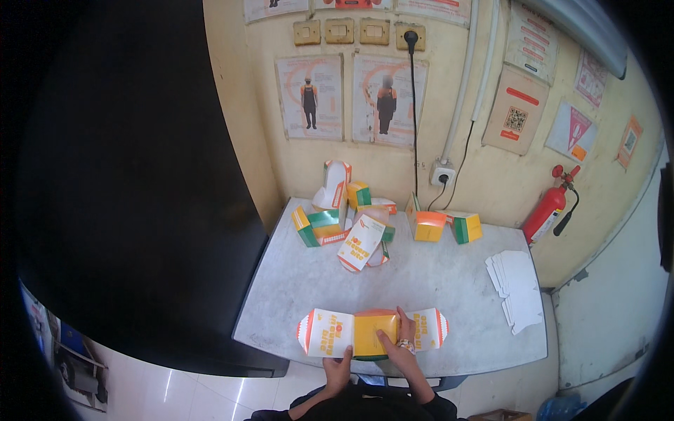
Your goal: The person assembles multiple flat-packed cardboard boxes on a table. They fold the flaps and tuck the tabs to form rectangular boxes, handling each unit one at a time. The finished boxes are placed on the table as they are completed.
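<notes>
A paper food carton [375, 335] with a yellow middle panel and two white flaps spread to the left and right is at the table's front edge. The flaps have rounded orange-and-white ends. My left hand [338, 368] grips its lower edge, where the left flap meets the yellow panel. My right hand [398, 340] is closed around the panel's right side, thumb across the yellow face and fingers partly hidden behind. Farther back lies a loose pile of similar cartons [361, 242], some folded into shape. To the pile's right stand more yellow, orange and green cartons [428, 228].
White flat sheets [514, 288] lie fanned on the right of the grey table [435, 281]. A red fire extinguisher [544, 216] hangs on the right wall. Black cables run down to a wall socket [442, 173] behind the table. A large dark panel [140, 175] borders the left side.
</notes>
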